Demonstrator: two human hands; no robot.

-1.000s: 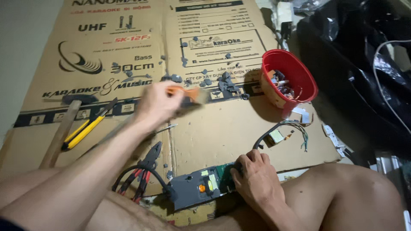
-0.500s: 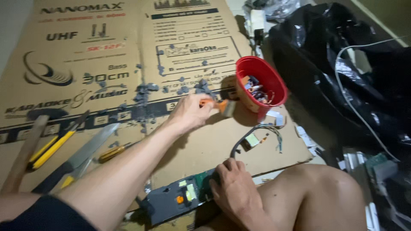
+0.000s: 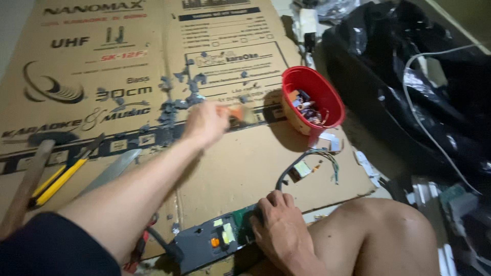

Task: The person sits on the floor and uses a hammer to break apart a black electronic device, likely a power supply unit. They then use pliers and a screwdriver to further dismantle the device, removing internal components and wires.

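Head view looks down on the flattened brown printed cardboard sheet (image 3: 245, 168) that I sit on, with a heap of crumpled black plastic bags (image 3: 409, 87) off to my right. Beside my bare knee, my right hand (image 3: 279, 235) is pressed down, fingers curled, on the dark grey elongated electronics panel with its green circuit board (image 3: 215, 240); it looks rigid but brittle, best gripped by its plastic edges rather than the board or wires. A round red plastic bowl of small parts (image 3: 312, 99) stands on the cardboard, near my left hand (image 3: 207, 122). That hand is closed on a small orange-tipped object (image 3: 236, 113), blurred, probably light and easy to pinch. Yellow-handled pliers (image 3: 56, 179) lie far left.
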